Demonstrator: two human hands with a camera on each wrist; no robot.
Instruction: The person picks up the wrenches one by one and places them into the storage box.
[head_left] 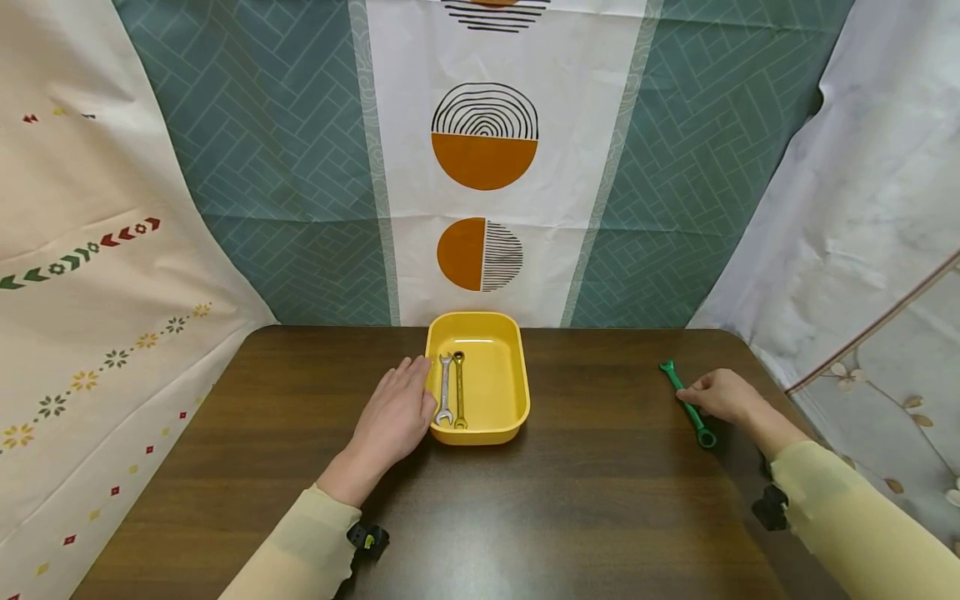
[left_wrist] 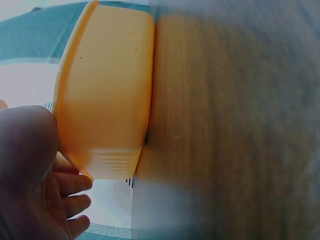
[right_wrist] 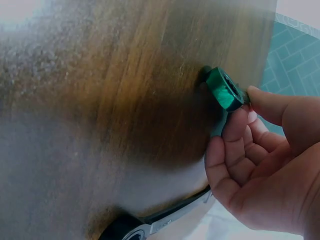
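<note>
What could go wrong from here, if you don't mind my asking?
The green wrench might swivel or slip, since the right hand pinches only its handle. That hand might also bump the black-ended wrench lying close by. And the yellow tray could slide if the left hand, touching its side, pushes too hard.

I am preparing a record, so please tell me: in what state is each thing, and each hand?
Yellow tray: upright, lidless, holding two wrenches.
Silver wrench: lying in tray.
Gold wrench: lying beside it.
Green wrench: pinched; whether lifted, unclear.
Black-and-silver wrench: apparently lying on table, cut off by picture edge.
Left hand: outstretched at tray's left side.
Right hand: pinching green wrench.
</note>
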